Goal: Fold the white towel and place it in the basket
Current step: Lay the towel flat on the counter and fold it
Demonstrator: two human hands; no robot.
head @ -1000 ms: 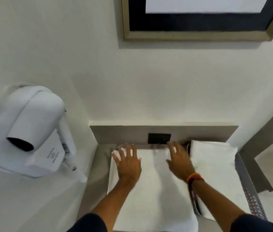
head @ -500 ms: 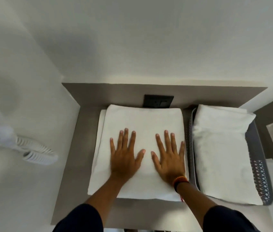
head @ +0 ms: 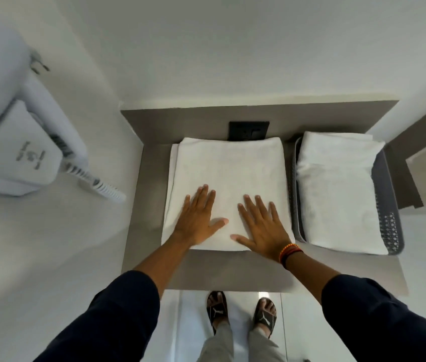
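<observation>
A white towel point(head: 229, 168), folded into a thick rectangle, lies flat on the grey shelf point(head: 232, 270). My left hand point(head: 197, 218) rests palm down on its near left part, fingers spread. My right hand point(head: 262, 227), with a beaded band at the wrist, lies flat on the near right part. Neither hand grips anything. To the right stands a grey perforated basket point(head: 388, 205) holding another folded white towel point(head: 337, 192).
A black wall socket point(head: 249, 130) sits on the backsplash behind the towel. A white wall-mounted hair dryer point(head: 18, 142) with a coiled cord hangs at the left. Walls enclose the shelf at back and left. My sandalled feet point(head: 240, 314) stand on the floor below.
Both hands slid from the towel's far edge back toward its near edge, pressing it flat. The camera tilted further down, bringing the floor and feet into view.
</observation>
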